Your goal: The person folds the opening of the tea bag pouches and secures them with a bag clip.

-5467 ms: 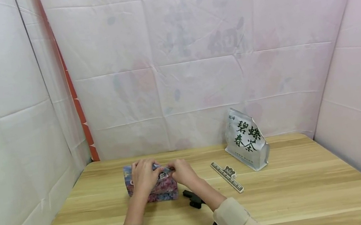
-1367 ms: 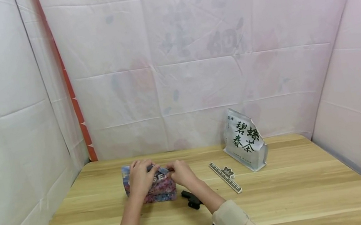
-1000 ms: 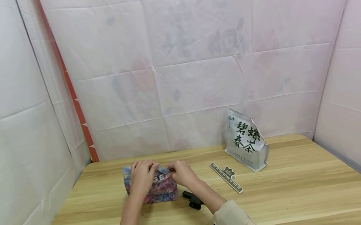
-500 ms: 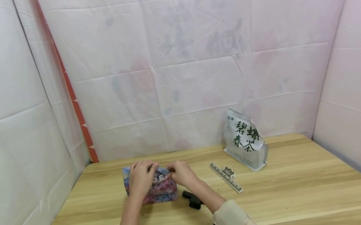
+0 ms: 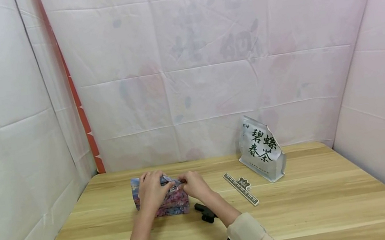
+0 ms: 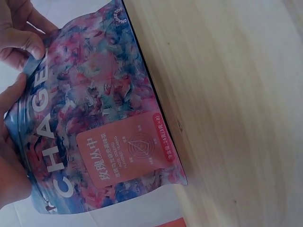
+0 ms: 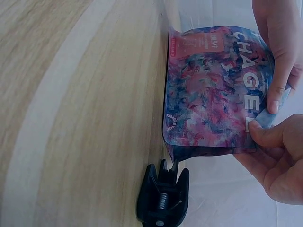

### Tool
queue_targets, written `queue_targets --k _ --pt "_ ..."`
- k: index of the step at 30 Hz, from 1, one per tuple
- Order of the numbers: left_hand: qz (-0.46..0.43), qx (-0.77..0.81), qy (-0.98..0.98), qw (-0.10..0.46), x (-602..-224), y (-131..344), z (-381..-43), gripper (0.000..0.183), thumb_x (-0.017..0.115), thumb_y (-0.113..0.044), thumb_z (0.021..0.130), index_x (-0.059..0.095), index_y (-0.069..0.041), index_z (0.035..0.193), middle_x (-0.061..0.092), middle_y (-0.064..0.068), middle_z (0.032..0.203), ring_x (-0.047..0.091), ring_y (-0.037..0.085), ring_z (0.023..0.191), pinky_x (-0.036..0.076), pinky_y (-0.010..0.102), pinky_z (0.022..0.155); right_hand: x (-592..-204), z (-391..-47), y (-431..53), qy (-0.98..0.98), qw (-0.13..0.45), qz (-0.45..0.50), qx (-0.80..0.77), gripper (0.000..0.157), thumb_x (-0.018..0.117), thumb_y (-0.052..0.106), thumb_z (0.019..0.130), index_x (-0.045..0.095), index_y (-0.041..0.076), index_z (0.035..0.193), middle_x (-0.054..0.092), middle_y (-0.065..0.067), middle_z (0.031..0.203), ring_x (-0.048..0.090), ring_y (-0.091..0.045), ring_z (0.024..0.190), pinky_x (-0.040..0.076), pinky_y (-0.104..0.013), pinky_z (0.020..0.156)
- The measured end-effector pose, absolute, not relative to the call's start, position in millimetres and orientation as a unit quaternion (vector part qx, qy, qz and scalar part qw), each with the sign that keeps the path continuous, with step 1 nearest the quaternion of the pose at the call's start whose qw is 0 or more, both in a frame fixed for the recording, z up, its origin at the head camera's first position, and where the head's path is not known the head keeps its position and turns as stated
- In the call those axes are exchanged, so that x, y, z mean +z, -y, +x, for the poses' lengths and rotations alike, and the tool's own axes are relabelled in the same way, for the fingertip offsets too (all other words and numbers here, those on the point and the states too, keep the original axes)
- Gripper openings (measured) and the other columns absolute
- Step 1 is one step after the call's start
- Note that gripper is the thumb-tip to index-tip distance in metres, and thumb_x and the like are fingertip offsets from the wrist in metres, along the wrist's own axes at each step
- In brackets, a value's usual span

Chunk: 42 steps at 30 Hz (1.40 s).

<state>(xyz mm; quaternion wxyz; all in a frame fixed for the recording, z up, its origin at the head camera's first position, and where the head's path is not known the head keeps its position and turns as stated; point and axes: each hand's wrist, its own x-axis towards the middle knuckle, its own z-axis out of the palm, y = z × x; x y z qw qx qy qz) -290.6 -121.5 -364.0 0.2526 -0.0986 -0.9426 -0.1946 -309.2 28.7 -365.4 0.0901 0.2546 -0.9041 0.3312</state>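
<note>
A tea pouch (image 5: 172, 202) in mottled pink and blue, lettered "CHAGE…", stands on the table in front of both hands. My left hand (image 5: 152, 190) grips its top edge, thumb on the lettered front and fingers behind. My right hand (image 5: 195, 185) pinches the top right corner between thumb and fingers. Seen from the right wrist, a pale blue strip of the pouch (image 7: 208, 90) is folded near the two thumbs. A black spring clip (image 7: 163, 198) lies just beside the pouch's lower right corner, partly behind the right forearm in the head view.
A silver tea bag (image 5: 262, 150) with dark Chinese characters stands at the back right. Left of it lies a long white sealing clip (image 5: 241, 189) with a piano-key pattern. The wooden table (image 5: 320, 200) is enclosed by pale cloth walls (image 5: 204, 51).
My left thumb has shifted right along the pouch's top edge, nearer the right hand, covering more of the lettering. The right hand keeps its pinch on the corner. The clips and silver bag stay put.
</note>
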Motion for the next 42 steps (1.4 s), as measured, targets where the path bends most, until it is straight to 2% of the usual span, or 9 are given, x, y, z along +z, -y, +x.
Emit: queue_targets --k 9,22,33,42 --pt "-0.092 -0.182 0.944 0.26 -366.3 120.0 -292.9 0.031 0.079 -0.034 0.07 0.059 -0.014 0.082 0.062 0.001 0.086 0.056 0.025 0.091 0.028 0.043 0.099 -365.5 -309.6 -28.7 0.904 0.088 0.254 0.332 0.012 0.064 -0.004 0.082 0.07 0.001 0.092 0.065 -0.006 0.076 0.057 -0.012 0.062 0.046 -0.023 0.054" --pt "-0.089 -0.168 0.947 0.26 -366.3 117.2 -295.1 0.033 0.078 -0.035 0.07 0.06 -0.011 0.084 0.062 0.003 0.086 0.055 0.025 0.089 0.031 0.043 0.096 -367.7 -311.1 -30.8 0.906 0.082 0.248 0.332 0.014 0.063 -0.003 0.084 0.07 0.001 0.095 0.066 -0.008 0.082 0.056 -0.01 0.062 0.045 -0.021 0.053" --pt "-0.089 -0.16 0.948 0.261 -366.1 118.2 -293.5 0.034 0.079 -0.035 0.07 0.059 -0.011 0.083 0.061 0.003 0.083 0.055 0.025 0.086 0.033 0.043 0.094 -366.9 -309.8 -32.1 0.902 0.087 0.269 0.324 0.011 0.062 -0.004 0.084 0.069 0.001 0.09 0.063 -0.005 0.074 0.047 -0.007 0.053 0.039 -0.02 0.048" --pt "-0.087 -0.167 0.951 0.247 -365.3 121.5 -292.8 0.034 0.078 -0.036 0.071 0.056 -0.012 0.08 0.058 0.001 0.078 0.055 0.024 0.082 0.032 0.043 0.094 -363.9 -303.5 -34.6 0.909 0.09 0.279 0.296 0.005 0.064 0.002 0.085 0.068 0.003 0.087 0.06 -0.001 0.071 0.047 -0.006 0.054 0.041 -0.021 0.048"
